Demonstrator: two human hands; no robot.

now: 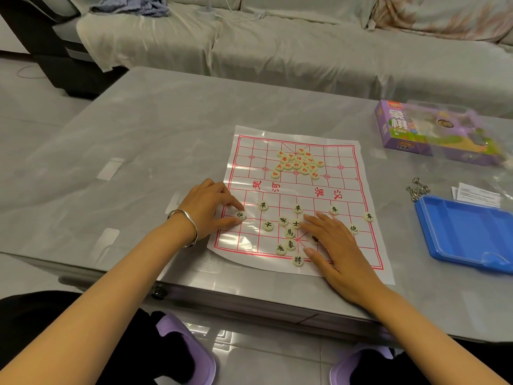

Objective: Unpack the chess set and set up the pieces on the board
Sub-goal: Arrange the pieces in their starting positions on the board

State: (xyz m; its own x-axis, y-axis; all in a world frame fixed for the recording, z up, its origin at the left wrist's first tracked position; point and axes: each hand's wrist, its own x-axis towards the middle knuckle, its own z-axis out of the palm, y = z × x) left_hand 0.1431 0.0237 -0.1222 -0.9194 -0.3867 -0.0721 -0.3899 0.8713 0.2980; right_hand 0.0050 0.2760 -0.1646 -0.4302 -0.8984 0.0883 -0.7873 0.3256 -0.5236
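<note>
Board (347, 195) lies lengthwise away; left hand (206, 207) pinches piece (240, 215); right hand (333, 245) rests flat.

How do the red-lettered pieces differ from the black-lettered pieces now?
The red-lettered pieces lie heaped on the far half; the black-lettered pieces are spread over the near half. No hand touches the red; the left hand pinches a black one. Both are pale discs.

Lit softly and evenly from above, indoors, neither bright nor dim. Pale glare in streaks on the table (133, 140) and in patches on the glossy board (344, 162). Bright reflection on the floor (222, 337). Only faint shadows, short and soft. Sharp at centre, down to the mark on a piece (240, 215). Bent at the edges by the wide lens, most along the sofa (277, 51). Slightly soft in the corners.
</note>
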